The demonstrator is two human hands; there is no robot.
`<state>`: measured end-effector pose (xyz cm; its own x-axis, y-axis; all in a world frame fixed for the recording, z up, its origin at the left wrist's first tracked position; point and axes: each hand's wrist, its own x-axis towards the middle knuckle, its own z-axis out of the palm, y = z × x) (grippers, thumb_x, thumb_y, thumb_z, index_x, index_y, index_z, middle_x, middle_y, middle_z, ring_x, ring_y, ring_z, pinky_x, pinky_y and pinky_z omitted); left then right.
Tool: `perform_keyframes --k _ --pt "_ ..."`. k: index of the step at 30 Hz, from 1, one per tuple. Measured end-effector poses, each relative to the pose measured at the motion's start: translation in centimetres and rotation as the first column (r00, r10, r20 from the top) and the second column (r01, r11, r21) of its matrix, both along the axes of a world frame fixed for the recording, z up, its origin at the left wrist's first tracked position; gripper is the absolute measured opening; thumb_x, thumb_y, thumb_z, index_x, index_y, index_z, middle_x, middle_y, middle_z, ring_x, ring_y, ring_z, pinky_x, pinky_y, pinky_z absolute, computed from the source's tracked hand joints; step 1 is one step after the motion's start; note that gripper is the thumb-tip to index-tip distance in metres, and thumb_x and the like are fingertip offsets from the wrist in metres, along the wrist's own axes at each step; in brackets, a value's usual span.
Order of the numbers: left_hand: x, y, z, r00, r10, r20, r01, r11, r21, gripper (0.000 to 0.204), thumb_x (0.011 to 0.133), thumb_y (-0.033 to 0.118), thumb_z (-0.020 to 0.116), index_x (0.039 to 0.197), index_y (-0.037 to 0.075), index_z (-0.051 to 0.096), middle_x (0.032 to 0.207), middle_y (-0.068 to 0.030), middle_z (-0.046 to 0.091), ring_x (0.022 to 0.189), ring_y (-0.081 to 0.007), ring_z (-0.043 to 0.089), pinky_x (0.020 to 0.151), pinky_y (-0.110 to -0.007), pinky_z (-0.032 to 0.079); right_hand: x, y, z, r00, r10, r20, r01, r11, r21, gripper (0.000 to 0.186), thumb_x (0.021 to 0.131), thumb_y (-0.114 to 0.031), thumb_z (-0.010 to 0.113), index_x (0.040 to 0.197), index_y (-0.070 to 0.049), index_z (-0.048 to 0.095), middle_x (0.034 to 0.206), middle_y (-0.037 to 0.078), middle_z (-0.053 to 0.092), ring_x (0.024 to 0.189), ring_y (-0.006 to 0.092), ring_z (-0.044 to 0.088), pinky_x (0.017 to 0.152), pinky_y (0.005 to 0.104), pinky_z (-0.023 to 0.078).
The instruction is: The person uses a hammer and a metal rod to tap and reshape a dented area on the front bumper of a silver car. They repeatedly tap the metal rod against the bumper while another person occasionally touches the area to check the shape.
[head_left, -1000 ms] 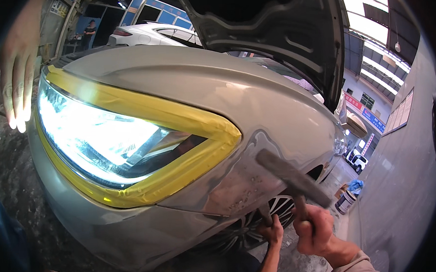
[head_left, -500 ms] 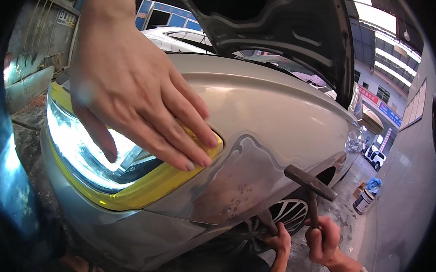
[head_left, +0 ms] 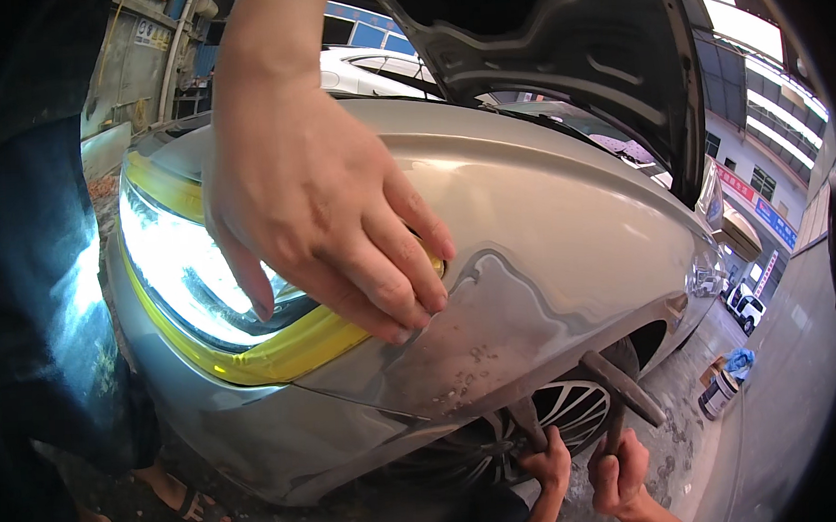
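One left hand [head_left: 549, 462], bare, low at centre right: fingers curled closed round the lower end of a dark bar [head_left: 529, 423], which rises at a slant in front of the wheel [head_left: 577, 411]; its upper end lies at the lower edge of the fender, and whether it touches there cannot be told. One right hand [head_left: 620, 468], bare, just beside the left: fingers closed in a fist round the handle of a hammer [head_left: 623, 389], its long head tilted down to the right, seen against the wheel arch. One silver-beige car [head_left: 566, 206], hood [head_left: 558, 50] raised; on its fender, one dull, wavy-edged patch [head_left: 479, 338] with small dark pits along its lower part. One headlight [head_left: 171, 246], lit, bordered with yellow tape [head_left: 281, 356]. One co-worker's hand [head_left: 312, 219], entering from above, fingers lightly spread and bent over the headlight's rear corner; contact cannot be told. At left, one person's dark trousers [head_left: 50, 280] and a sandalled foot [head_left: 205, 520] on the floor. At right, by the wall [head_left: 776, 422], one can [head_left: 719, 395] with a blue crumpled item [head_left: 740, 363] near it. Behind, one white car [head_left: 370, 70], partly hidden.
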<state>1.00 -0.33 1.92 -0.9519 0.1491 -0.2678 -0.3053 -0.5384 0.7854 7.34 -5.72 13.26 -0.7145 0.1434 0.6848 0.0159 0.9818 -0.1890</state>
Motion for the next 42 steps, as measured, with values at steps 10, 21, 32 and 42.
perform_keyframes --k 10,21,32,42 --pt "0.2 -0.4 0.0 1.000 -0.015 0.021 0.016 0.998 -0.059 0.034 0.083 0.017 0.073 0.066 -0.009 0.060 0.063 -0.0112 0.069 0.061 -0.0165 0.066 0.057 -0.036 0.049 0.3 -0.4 -0.6 1.000 0.024 0.016 -0.023 0.997 -0.071 0.026 0.096 -0.024 0.055 0.089 0.000 0.048 0.058 0.004 0.054 0.046 0.0153 0.049 0.045 0.0285 0.038" --pt "0.3 1.1 -0.9 0.997 0.052 -0.054 -0.051 0.999 0.009 0.034 0.082 0.020 0.074 0.073 -0.011 0.064 0.072 -0.0155 0.072 0.069 -0.0222 0.070 0.062 -0.038 0.052 3.5 5.4 -7.3 0.908 -0.418 -0.032 0.281 0.662 -0.695 0.026 0.102 -0.013 0.056 0.078 -0.003 0.055 0.060 0.000 0.053 0.051 0.0102 0.048 0.047 0.0262 0.036" --pt "0.5 0.6 1.7 0.995 -0.099 -0.010 0.100 0.978 0.182 0.026 0.082 0.018 0.073 0.070 -0.002 0.060 0.065 -0.0020 0.061 0.063 -0.0146 0.057 0.064 -0.033 0.047 8.2 13.2 -18.9 0.947 -0.265 0.181 0.315 0.654 -0.688 0.044 0.105 -0.029 0.051 0.134 0.004 0.056 0.129 0.014 0.062 0.119 0.0234 0.058 0.104 0.0366 0.042" --pt "0.1 3.1 -0.2 0.917 -0.382 -0.116 0.382 0.754 0.534 0.035 0.086 0.011 0.071 0.060 0.007 0.048 0.054 0.0055 0.045 0.051 -0.0045 0.040 0.048 -0.027 0.029 6.9 14.3 -16.8 0.957 -0.289 0.015 0.233 0.741 -0.630 0.034 0.104 -0.024 0.053 0.122 0.003 0.060 0.114 0.010 0.063 0.104 0.0187 0.059 0.092 0.0324 0.047"
